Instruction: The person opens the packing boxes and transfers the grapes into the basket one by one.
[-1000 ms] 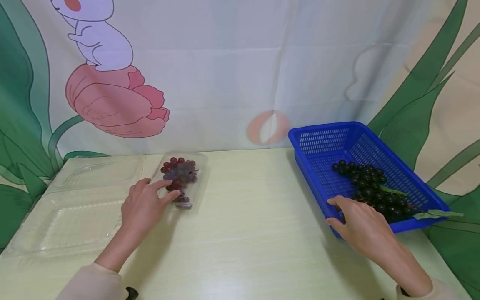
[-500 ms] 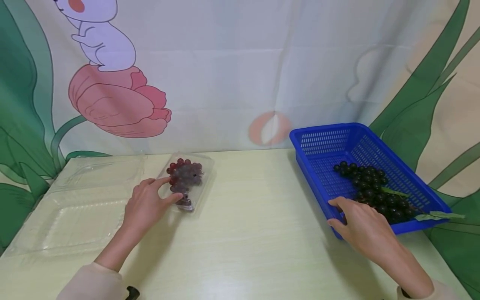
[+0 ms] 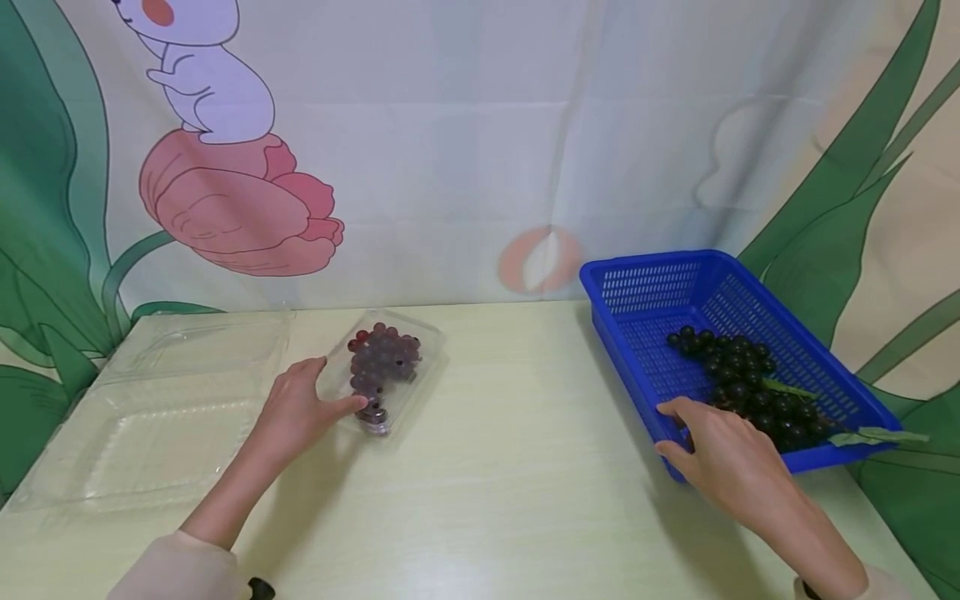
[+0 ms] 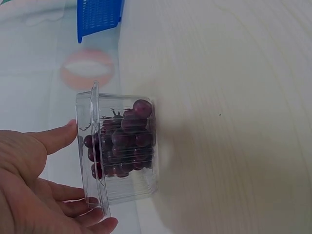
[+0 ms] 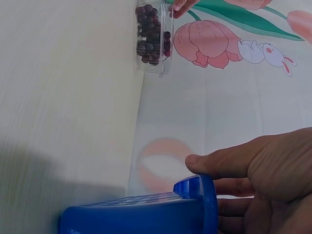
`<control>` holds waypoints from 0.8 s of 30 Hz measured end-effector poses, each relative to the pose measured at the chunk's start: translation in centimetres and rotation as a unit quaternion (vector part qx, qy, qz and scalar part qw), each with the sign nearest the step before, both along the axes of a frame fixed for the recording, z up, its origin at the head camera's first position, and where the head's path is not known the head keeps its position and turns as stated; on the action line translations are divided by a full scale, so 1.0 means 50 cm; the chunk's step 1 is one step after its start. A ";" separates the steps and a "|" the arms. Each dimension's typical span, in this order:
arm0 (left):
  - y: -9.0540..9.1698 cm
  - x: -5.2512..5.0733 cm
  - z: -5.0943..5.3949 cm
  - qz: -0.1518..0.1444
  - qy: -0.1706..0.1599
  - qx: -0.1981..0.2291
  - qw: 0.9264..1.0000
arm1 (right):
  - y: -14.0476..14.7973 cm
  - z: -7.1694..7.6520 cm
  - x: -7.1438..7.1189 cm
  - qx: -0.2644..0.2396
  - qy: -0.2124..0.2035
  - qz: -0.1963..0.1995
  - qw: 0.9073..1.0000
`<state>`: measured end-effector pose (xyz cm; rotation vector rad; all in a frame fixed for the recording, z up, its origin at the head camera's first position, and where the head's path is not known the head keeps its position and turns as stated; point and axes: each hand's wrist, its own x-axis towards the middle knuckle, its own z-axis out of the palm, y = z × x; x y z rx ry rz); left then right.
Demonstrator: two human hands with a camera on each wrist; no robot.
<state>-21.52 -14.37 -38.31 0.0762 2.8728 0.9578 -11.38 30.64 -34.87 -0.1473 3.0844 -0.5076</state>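
A clear plastic box (image 3: 408,404) of reddish-purple grapes (image 3: 382,362) stands on the table. My left hand (image 3: 300,408) is at its left side, thumb (image 4: 63,136) against the lid and fingers (image 4: 73,207) spread along the lid's edge. In the head view the box bottom is hidden. A blue basket (image 3: 626,362) stands on the right, with dark grapes (image 3: 738,367) and green leaves inside. With my right hand (image 3: 727,458) I hold its near left corner; in the right wrist view the thumb lies across the rim (image 5: 209,204) and the fingertips are hidden behind it.
An opened clear plastic container (image 3: 157,417), lid folded back, lies on the left of the light table (image 3: 495,467). A printed cloth (image 3: 435,183) with a flower and rabbit hangs directly behind the table. Grape leaves (image 3: 873,435) overhang the basket's right rim.
The box of grapes has shifted right and slightly nearer, turning a little. My left fingers have moved off its grapes toward its left edge. The right hand and basket have stayed put.
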 end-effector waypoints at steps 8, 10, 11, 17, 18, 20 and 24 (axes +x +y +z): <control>-0.001 0.001 -0.002 -0.017 -0.001 0.007 1.000 | 0.001 0.001 0.000 0.004 -0.005 -0.004 1.000; -0.002 0.002 -0.001 -0.020 -0.004 0.011 1.000 | 0.001 0.001 0.000 0.005 -0.008 -0.006 1.000; -0.003 0.002 -0.001 -0.022 -0.005 0.011 1.000 | 0.001 0.001 -0.001 0.005 -0.009 -0.006 1.000; -0.004 0.006 0.003 -0.031 -0.014 0.017 0.999 | 0.000 0.001 -0.002 0.002 -0.007 -0.005 1.000; -0.004 0.006 0.004 -0.033 -0.014 0.018 0.999 | 0.000 0.001 -0.002 0.002 -0.005 -0.005 1.000; -0.004 0.007 0.004 -0.035 -0.016 0.018 0.999 | 0.000 0.001 -0.002 0.002 -0.003 -0.004 1.000; -0.003 0.008 0.004 -0.040 -0.012 0.019 0.999 | 0.000 0.001 -0.003 0.001 -0.007 -0.006 1.000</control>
